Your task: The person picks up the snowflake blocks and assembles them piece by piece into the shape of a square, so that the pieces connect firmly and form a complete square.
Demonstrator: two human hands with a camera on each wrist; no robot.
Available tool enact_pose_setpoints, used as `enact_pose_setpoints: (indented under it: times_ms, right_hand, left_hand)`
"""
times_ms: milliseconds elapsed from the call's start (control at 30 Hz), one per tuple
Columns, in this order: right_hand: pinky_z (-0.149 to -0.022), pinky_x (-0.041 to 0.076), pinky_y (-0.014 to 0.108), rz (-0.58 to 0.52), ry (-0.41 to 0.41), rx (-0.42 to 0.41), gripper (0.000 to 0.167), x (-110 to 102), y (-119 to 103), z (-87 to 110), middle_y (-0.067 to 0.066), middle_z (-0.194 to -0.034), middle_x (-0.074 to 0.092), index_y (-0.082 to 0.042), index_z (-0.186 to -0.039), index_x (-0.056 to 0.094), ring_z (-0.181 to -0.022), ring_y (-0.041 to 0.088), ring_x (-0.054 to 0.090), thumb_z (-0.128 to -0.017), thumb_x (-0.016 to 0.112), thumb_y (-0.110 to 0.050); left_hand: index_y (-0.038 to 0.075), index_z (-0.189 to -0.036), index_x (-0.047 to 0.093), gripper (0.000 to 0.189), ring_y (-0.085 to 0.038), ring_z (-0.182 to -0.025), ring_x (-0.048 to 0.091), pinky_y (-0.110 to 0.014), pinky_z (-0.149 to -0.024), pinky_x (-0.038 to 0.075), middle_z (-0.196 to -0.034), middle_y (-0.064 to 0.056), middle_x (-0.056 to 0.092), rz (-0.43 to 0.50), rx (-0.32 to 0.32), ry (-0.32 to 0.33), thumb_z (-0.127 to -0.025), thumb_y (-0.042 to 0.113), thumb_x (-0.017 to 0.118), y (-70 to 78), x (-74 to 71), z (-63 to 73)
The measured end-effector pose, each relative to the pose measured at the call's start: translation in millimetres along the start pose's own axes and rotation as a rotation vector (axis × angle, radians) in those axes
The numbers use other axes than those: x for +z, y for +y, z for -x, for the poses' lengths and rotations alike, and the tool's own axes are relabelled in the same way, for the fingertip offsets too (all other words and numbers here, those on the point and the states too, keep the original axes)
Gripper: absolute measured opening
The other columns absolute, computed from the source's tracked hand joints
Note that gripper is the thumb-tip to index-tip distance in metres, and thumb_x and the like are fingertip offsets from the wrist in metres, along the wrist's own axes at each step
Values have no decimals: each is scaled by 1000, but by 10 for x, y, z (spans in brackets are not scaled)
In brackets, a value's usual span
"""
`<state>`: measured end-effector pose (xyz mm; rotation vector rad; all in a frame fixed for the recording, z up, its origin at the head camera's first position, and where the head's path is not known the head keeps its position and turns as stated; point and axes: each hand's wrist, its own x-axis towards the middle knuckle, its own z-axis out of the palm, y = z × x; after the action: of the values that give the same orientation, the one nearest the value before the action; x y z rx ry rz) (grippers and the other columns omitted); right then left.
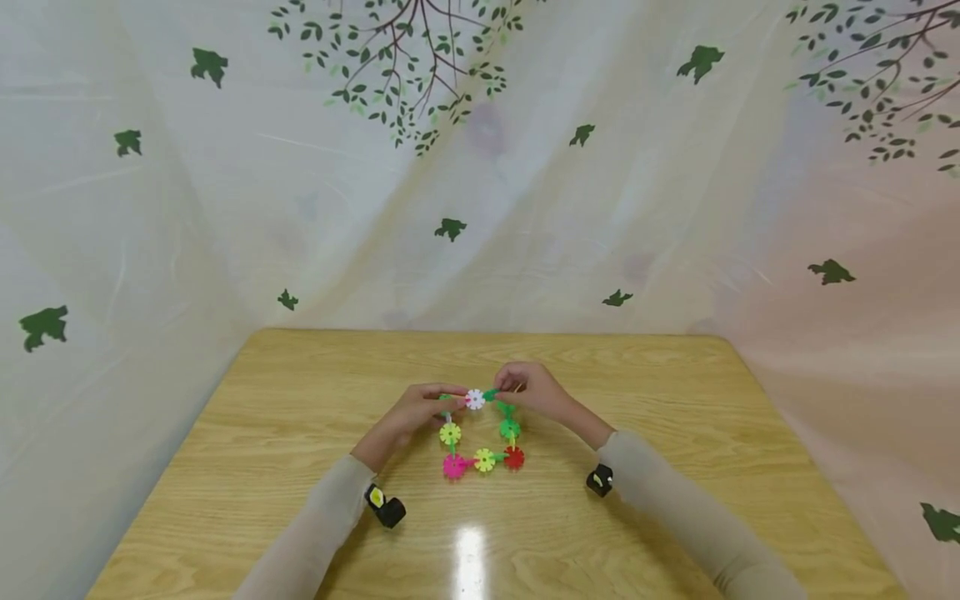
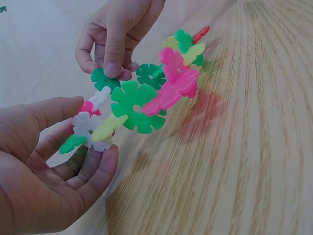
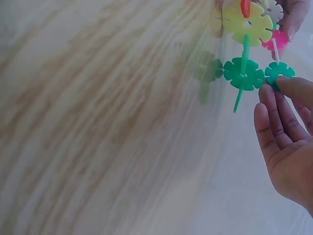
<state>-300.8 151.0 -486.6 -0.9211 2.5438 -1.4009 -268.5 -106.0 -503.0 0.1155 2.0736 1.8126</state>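
Notched flower-shaped plastic discs, linked edge to edge, make a rough square on the table, with a pink disc (image 1: 453, 467) and a red disc (image 1: 513, 457) at its near corners. At the far left corner my left hand (image 1: 416, 408) grips the chain around a white disc (image 2: 84, 123), thumb above and fingers below. My right hand (image 1: 534, 392) pinches a green disc (image 3: 279, 72) between thumb and fingers at the far right. Beside it hangs another green disc (image 3: 243, 74); whether those two are joined I cannot tell.
The wooden table (image 1: 300, 433) extends around the chain on all sides. Behind it hangs a pale cloth (image 1: 360, 250) printed with leaves and branches. A small black camera (image 1: 386, 507) sits on the left wrist, another camera (image 1: 600, 481) on the right.
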Motion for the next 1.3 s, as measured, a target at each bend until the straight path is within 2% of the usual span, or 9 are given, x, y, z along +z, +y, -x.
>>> enact_pose_setpoints:
  times_ms: [133,233,300,467,533,733,933,1167,1300]
  right_hand:
    - [-68,57,22,-12,-5,-7,8,14,-36,7,24,-91,72,8,-95,70,-83,37,70,-90,73,4]
    - [-68,56,21,-17,2,-13,7,16,-55,15,25,-91,73,9,-95,70,-83,40,70,-90,73,5]
    - [-69,56,20,-5,15,-12,7,18,-53,20,24,-91,74,7,-94,72,-81,34,71,-89,74,4]
    - [-67,56,18,9,51,-13,6,13,-30,37,16,-87,76,1,-90,75,-74,10,69,-87,79,-2]
    - [-66,56,19,6,56,-19,5,9,-40,48,14,-85,76,0,-89,76,-73,7,68,-87,79,-2]
    - [-66,58,20,-1,55,-30,4,17,-48,76,13,-84,76,2,-88,75,-72,4,67,-87,78,0]
    - [-66,57,20,-7,69,-38,4,28,-58,91,13,-83,75,2,-88,75,-71,2,65,-87,78,1]
    - [-66,57,20,-2,59,-55,4,48,-47,85,12,-84,76,1,-88,75,-72,3,66,-87,79,-1]
    - [-66,58,20,4,63,-64,6,50,-46,85,12,-83,76,2,-88,75,-72,3,66,-86,80,-1]
  left_hand:
    - [10,-124,73,31,-13,-85,69,-26,-72,57,-109,-11,77,0,9,6,-96,22,73,5,5,7]
    - [9,-123,74,30,-14,-88,71,-26,-72,57,-109,-10,77,8,24,15,-96,21,73,9,14,8]
    - [8,-123,74,30,-14,-89,72,-25,-72,57,-108,-9,77,23,26,23,-95,20,73,13,26,8]
    - [4,-121,74,30,-16,-90,74,-25,-75,60,-107,-7,77,56,36,38,-94,17,75,-1,56,-5]
    - [2,-122,73,32,-18,-91,75,-26,-76,61,-106,-7,77,60,42,45,-94,18,75,-8,61,-12]
    - [1,-126,70,35,-17,-93,73,-24,-79,59,-110,-9,74,69,40,40,-95,17,73,-39,90,-47]
    - [-3,-126,67,36,-13,-76,64,-23,-70,55,-87,-4,69,78,68,47,-93,10,72,-53,180,-66]
    - [-6,-128,62,37,-12,-82,69,-27,-78,62,-103,-6,68,163,78,59,-92,-1,70,-44,282,-104]
    - [-8,-123,62,34,-13,-81,68,-29,-79,63,-99,-7,66,191,74,75,-91,-4,71,-31,327,-113]
